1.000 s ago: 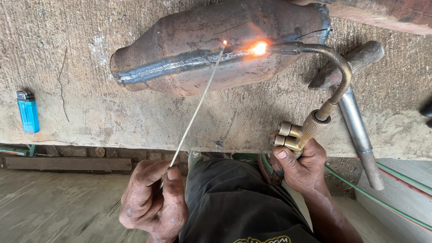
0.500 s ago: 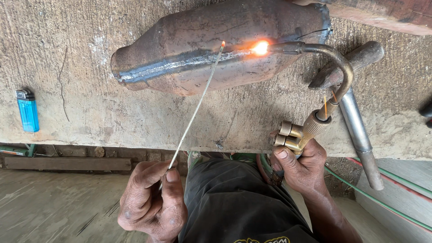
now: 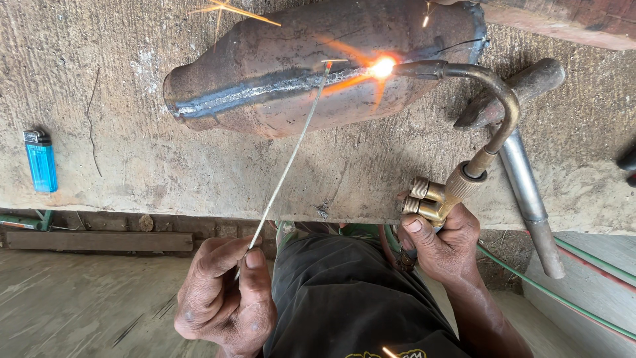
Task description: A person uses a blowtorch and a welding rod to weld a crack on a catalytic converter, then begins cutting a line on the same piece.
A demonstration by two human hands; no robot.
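Note:
A rusty rounded metal canister (image 3: 265, 59) lies on a concrete bench (image 3: 132, 152), with a welded seam running along its side. My right hand (image 3: 444, 242) grips a brass gas torch (image 3: 464, 179); its curved neck reaches up to the seam, where a bright flame (image 3: 383, 66) burns. My left hand (image 3: 225, 298) pinches a thin filler rod (image 3: 291, 149) whose glowing tip touches the seam just left of the flame. Sparks fly off above the canister.
A blue lighter (image 3: 41, 162) stands on the bench at the left. A steel hammer (image 3: 523, 172) lies to the right of the torch. Green and red hoses (image 3: 563, 298) trail down at the lower right. My dark trousers (image 3: 344, 298) fill the bottom middle.
Sparks now shoot off the top of the canister, and the glow at the seam has grown brighter. The rod and torch have barely moved.

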